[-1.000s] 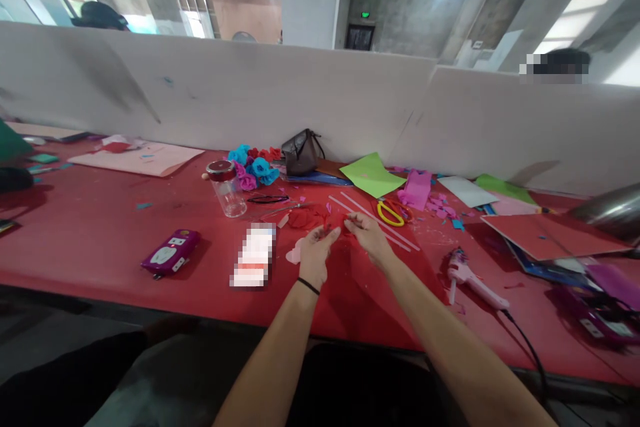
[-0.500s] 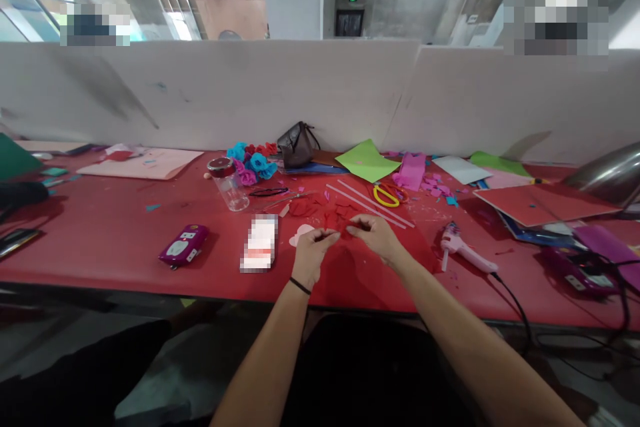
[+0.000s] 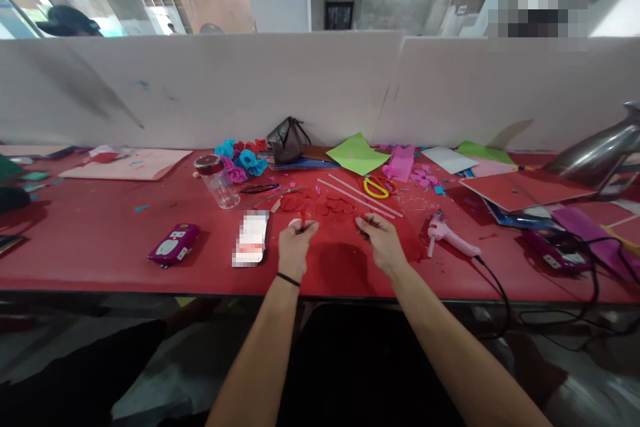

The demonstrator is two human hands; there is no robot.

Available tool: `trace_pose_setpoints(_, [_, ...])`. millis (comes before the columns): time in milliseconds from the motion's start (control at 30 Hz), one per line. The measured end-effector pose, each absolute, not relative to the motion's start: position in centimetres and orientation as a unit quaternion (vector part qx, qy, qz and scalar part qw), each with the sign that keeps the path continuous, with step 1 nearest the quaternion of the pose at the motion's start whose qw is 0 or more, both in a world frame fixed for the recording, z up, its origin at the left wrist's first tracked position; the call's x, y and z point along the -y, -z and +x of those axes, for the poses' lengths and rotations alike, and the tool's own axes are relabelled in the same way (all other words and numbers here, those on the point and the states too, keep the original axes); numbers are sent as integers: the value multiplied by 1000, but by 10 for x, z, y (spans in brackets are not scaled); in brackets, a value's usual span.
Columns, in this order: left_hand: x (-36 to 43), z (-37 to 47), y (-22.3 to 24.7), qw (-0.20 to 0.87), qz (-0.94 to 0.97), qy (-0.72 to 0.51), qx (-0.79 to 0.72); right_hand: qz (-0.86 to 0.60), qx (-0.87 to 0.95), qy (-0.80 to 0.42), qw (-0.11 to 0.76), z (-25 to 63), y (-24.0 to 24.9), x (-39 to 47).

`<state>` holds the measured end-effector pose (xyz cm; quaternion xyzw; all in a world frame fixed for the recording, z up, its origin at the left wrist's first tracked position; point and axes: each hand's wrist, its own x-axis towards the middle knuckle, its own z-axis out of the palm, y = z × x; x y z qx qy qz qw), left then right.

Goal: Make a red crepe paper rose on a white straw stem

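My left hand (image 3: 295,247) is pinched, with a small red paper piece (image 3: 303,217) sticking up at its fingertips. A pale pink paper shape (image 3: 294,223) shows partly behind that hand. To the right, and apart from it, my right hand (image 3: 384,241) has thumb and fingers pressed together; whatever is between them is too small to make out. Just beyond both hands lie several cut red paper pieces (image 3: 341,205) on the red table (image 3: 210,273). A phone (image 3: 251,239) rests left of my left hand.
A pink glue gun (image 3: 453,237) with a cable lies at right. Two clear glue sticks (image 3: 363,196) and yellow-handled scissors (image 3: 376,188) lie beyond my hands. Farther left are a clear jar (image 3: 220,185), paper flowers (image 3: 243,159) and a purple power strip (image 3: 174,244). A dark pouch (image 3: 287,141) stands behind.
My hands were close together at the fingertips and have moved apart, the left one leftward. The whole view has shifted slightly, so the table things sit a little further left.
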<state>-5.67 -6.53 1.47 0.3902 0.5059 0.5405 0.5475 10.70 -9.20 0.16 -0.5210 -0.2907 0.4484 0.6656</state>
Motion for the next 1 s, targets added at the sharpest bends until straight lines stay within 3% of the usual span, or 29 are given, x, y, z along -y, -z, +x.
trace_pose_setpoints(300, [84, -114, -9, 446, 415, -541, -580, -549, 255, -470, 643, 95, 0, 97])
trace_pose_setpoints(400, [99, -96, -10, 499, 420, -517, -554, -545, 295, -398, 676, 82, -3, 112])
trace_pose_setpoints(533, [117, -51, -10, 624, 398, -480, -470, -506, 295, -448, 675, 73, 0, 141])
trace_pose_setpoints(700, [139, -25, 1, 623, 433, -475, -447, -535, 317, -442, 647, 78, 14, 175])
trace_pose_setpoints(1000, [148, -71, 0, 581, 463, -427, -516, -689, 451, -187, 536, 153, 19, 191])
